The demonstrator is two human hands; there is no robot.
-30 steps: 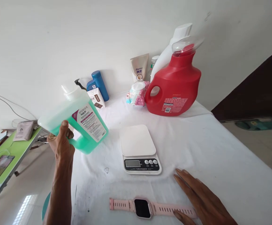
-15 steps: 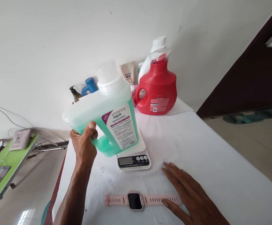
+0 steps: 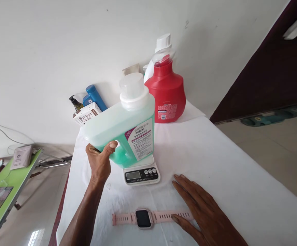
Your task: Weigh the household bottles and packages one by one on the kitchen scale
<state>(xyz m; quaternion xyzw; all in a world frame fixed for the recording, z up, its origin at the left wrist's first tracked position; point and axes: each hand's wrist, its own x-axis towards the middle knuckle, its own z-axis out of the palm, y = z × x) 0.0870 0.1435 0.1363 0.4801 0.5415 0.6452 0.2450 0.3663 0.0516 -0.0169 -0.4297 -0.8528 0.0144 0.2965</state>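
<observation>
Now the left hand (image 3: 99, 160) grips the green jug (image 3: 128, 133) by its handle, tilted over the scale (image 3: 141, 174); at four o'clock, the right hand (image 3: 202, 212) lies flat and empty, pinning the watch strap (image 3: 174, 216).

- Scale (image 3: 141, 174) at worktop (image 3: 227, 177) centre; jug (image 3: 124, 131) over its platform, held at handle by left hand (image 3: 99, 164).
- Watch (image 3: 143, 218) at 6 o'clock of scale.
- Right hand (image 3: 202, 215) flat at 4 o'clock, touching watch strap.
- Detergent bottle (image 3: 166, 92) at 12 o'clock; carton (image 3: 85, 116) at 10 o'clock.

Scale (image 3: 141, 174) platform hidden behind green jug (image 3: 123, 131); display unreadable.
</observation>
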